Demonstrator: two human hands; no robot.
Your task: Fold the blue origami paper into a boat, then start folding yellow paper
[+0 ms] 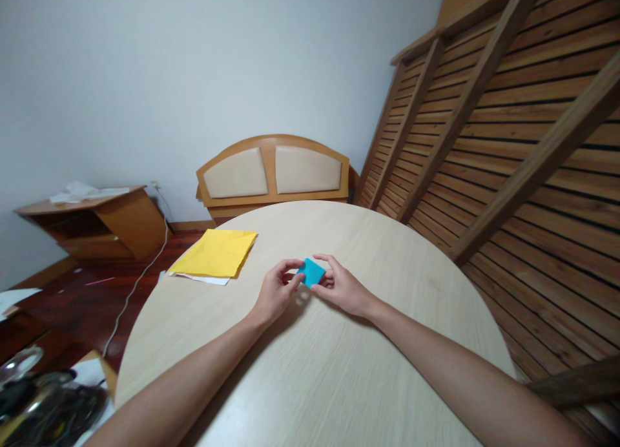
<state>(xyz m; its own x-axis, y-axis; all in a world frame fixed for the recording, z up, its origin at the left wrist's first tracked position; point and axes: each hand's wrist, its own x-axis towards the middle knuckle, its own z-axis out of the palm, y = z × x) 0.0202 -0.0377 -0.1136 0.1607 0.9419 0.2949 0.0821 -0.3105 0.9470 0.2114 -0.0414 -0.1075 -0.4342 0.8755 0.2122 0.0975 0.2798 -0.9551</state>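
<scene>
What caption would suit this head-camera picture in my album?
Left hand pinches a blue square, right hand at its other edge, over a round table bearing a yellow sheet.

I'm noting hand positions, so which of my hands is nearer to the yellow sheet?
Left. Your left hand is to the right of the yellow sheet, apart from it; your right hand is farther right, beyond the blue square.
</scene>
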